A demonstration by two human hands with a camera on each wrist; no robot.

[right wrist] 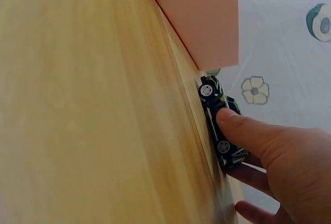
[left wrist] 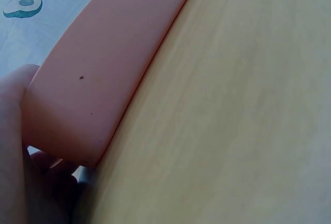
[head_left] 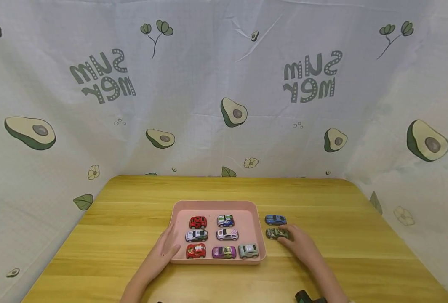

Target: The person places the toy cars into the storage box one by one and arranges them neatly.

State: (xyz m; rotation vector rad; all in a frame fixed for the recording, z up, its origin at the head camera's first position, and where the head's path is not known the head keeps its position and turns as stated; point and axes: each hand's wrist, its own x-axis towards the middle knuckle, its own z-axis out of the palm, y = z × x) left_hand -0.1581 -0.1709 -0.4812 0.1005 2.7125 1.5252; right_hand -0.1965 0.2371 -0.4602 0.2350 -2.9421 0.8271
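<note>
A pink tray (head_left: 262, 254) holds several small toy cars, among them a purple toy car (head_left: 224, 252) and a pale green toy car (head_left: 248, 251) along its front. My left hand (head_left: 162, 251) grips the tray's left end, with the thumb at the front corner and the other fingers along the left side. Right of the tray, my right hand (head_left: 299, 245) pinches a dark green camouflage toy car (right wrist: 220, 125) between thumb and fingers. In the right wrist view its wheels face the camera, close to the tabletop. Just behind it sits a blue toy car (head_left: 275, 219).
The wooden table (head_left: 114, 235) has rounded back corners. A white cloth (head_left: 209, 75) printed with avocados hangs behind it and at both sides. At the bottom edge, near the right forearm, a dark object (head_left: 308, 297) shows partly.
</note>
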